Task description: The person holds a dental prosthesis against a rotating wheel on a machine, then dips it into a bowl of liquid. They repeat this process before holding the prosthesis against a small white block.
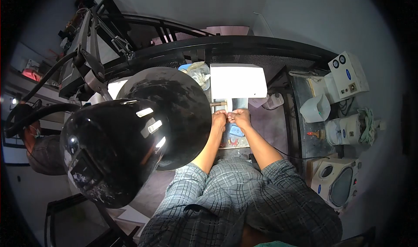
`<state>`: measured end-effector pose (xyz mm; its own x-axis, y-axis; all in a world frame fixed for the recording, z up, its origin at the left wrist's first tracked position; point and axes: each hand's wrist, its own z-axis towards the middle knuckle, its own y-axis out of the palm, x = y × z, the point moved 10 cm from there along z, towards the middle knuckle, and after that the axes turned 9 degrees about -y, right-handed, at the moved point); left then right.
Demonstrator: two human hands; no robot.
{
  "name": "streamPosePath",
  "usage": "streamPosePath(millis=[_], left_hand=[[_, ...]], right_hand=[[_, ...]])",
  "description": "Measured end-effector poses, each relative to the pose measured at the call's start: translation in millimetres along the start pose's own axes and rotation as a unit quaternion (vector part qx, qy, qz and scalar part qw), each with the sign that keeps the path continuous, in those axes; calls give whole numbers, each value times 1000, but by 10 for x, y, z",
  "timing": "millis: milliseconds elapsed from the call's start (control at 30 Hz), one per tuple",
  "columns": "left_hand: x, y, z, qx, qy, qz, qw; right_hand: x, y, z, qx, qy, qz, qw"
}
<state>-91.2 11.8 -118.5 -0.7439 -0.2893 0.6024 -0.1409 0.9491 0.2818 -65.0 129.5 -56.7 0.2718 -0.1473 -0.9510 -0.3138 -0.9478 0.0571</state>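
Note:
My left hand (219,119) and my right hand (239,117) are close together over the small bench top, fingers bent and pinched. What they pinch is too small to make out. Just beyond the fingertips are a brown stick-like piece (218,104) and the front of a white box-shaped hood (238,81). A light-blue object (236,131) lies below and between my hands. Closer to me, small red pieces (233,142) rest near the bench's front edge.
A large black lamp (170,116) fills the left foreground, close to my left arm. Behind it is a plastic bag (200,74) in a blue container. On the right bench stand a white jug (315,108) and several white machines (348,76). Another person (45,153) is at far left.

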Motion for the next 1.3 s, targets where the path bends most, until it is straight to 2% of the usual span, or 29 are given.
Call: streamPosePath(millis=[233,300,400,500,867,1100,1167,1300], left_hand=[[-87,4,-46,-37,10,-88,995],[-97,9,-52,-49,12,-108,993],[-83,21,-84,-72,22,-137,988],[-64,53,-51,-113,40,-151,981],[-130,39,82,-59,9,-84,995],[-48,24,-29,-74,4,-143,987],[-43,47,-2,-106,21,-137,985],[-42,95,-43,-83,14,-123,989]], right_hand=[[-46,24,-41,-6,-67,-29,997],[-121,36,-77,-2,-114,-25,993],[-132,12,-133,36,-117,-35,992],[-167,32,-129,26,-150,-67,986],[-101,-13,-84,40,-92,-53,994],[-35,34,-69,32,-109,-56,992],[1,24,-62,35,-109,-49,992],[-35,-22,-81,46,-102,-32,993]])
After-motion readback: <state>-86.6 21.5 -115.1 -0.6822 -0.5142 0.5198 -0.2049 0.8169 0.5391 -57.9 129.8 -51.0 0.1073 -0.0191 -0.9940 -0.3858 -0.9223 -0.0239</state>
